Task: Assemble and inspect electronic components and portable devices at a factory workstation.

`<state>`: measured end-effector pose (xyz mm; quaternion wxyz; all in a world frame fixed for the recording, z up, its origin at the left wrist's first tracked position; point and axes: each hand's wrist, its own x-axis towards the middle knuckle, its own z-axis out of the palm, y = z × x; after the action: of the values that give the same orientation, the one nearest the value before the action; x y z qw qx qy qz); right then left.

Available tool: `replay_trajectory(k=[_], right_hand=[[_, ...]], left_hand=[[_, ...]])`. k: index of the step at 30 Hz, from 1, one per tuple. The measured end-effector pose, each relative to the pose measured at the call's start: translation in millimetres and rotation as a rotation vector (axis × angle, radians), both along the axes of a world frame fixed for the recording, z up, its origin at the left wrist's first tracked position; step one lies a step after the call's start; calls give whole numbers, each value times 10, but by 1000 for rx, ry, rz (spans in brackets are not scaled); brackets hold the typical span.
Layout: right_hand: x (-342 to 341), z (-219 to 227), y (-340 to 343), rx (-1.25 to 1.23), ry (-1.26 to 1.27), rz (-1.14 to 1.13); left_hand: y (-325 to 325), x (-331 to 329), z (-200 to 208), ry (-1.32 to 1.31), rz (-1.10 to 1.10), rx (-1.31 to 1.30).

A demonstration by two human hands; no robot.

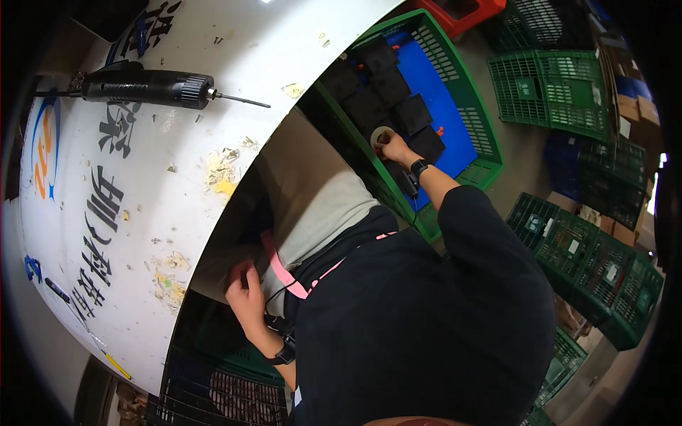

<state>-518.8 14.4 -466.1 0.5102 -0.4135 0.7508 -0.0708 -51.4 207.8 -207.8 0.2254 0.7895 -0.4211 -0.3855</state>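
My right hand [396, 148] reaches into a green plastic crate [490, 142] and grips a pale ring that looks like a roll of tape [378, 133]. Several flat black pieces [410, 113] lie around it on the crate's blue lining [444, 99]. By my lap, next to a pink strap [275, 264], hangs my left hand [246, 287]; its fingers are loosely bent and apart, with nothing visible in them. Both wrists wear dark bands with black devices.
On the white table [234, 35] to the left lie a black electric screwdriver [145, 86], scattered scraps [222, 170], small screws and a yellow-tipped tool [117, 366]. Stacked green crates [550, 92] stand at the right, a red crate [462, 14] at the top.
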Motion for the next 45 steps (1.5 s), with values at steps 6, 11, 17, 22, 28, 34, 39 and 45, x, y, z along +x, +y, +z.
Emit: replay_trajectory(k=[6,11,17,22,28,34,39,45], right_hand=[[-123,179,-445,316,-85,148],[-838,157,-880,-253,545,140],[-1112,124,-821,-94,628,67],[-1018,-4,-715,-24,454,170],[-1062,112,-422,-72,687,-46],[-1141,202,132,158,725,-465],[-1287,-170,460,65,610,-492],[-1244,-235,294,-28,628,-375]], left_hand=[[27,30,22,-30,24,-17],[100,97,-4,-26,38,-32],[45,24,22,-27,45,-2],[-5,-32,21,-65,7,-17],[-131,-26,127,10,44,11],[-105,14,162,-37,3,43],[-174,-126,112,-5,-25,36],[-193,-2,10,-9,-34,-15]])
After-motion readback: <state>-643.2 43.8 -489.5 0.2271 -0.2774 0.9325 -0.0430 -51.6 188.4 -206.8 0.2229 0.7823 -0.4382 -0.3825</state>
